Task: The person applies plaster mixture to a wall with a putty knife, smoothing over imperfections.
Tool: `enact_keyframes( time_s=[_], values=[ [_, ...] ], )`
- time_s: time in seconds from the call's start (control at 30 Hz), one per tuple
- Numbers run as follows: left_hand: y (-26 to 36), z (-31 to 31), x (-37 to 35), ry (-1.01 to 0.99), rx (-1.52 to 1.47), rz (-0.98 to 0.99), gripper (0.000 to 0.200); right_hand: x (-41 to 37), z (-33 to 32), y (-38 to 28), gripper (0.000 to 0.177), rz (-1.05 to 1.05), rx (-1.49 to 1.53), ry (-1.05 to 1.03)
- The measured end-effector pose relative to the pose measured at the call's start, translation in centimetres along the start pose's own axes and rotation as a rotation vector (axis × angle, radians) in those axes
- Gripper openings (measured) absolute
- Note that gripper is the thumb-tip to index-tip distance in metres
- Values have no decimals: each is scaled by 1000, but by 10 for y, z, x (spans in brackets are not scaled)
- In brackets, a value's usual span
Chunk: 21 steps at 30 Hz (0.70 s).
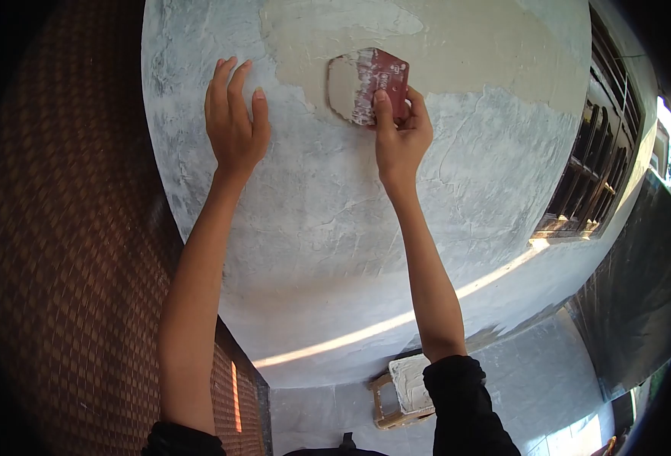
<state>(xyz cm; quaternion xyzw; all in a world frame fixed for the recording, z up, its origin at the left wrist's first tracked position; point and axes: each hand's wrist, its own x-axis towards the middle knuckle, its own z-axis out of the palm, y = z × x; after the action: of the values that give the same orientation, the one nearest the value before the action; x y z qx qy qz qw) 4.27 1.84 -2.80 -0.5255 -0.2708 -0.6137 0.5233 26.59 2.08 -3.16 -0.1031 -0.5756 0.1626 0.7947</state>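
My right hand (405, 137) grips a dark red plastic putty scraper (390, 80), thumb on its front face. Pale filler coats the scraper's left half, which lies close against the wall (328, 190). To the left, my left hand (236, 118) is raised at the wall with its fingers apart and nothing in it. A beige layer of wet-looking putty (487, 57) covers the upper part of the wall, around and above the scraper. Below that, the surface is rough, grey-white and patchy.
A woven brown panel (69, 251) runs down the left side. A window with dark wooden bars (598, 159) is at the right. On the floor (525, 380) stands a small wooden stool (385, 403) bearing a putty-smeared board (410, 382). A dark sheet (624, 281) hangs at far right.
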Motion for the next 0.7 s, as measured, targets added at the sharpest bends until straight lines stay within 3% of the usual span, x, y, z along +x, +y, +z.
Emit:
enact_keyframes(
  time_s=[0.1, 0.3, 0.4, 0.5, 0.57, 0.7],
  values=[
    [-2, -2, 2, -4, -17, -6, 38, -2, 19, 10, 30, -65, -174, -26],
    [2, -2, 0, -5, 7, -26, 38, 34, -63, 0, 29, -113, -146, 273],
    [5, -2, 1, -19, 16, -27, 38, 33, -52, -3, 27, -73, 2, 166],
    [2, -2, 0, -19, -10, -29, 38, 5, -4, 2, 27, -35, -27, -64],
    [0, -3, 1, -28, -27, -29, 37, -3, 7, 5, 28, -67, -159, -97],
    [0, -3, 1, -41, -9, -17, 39, 26, -44, 3, 29, -22, -190, 109]
  ],
)
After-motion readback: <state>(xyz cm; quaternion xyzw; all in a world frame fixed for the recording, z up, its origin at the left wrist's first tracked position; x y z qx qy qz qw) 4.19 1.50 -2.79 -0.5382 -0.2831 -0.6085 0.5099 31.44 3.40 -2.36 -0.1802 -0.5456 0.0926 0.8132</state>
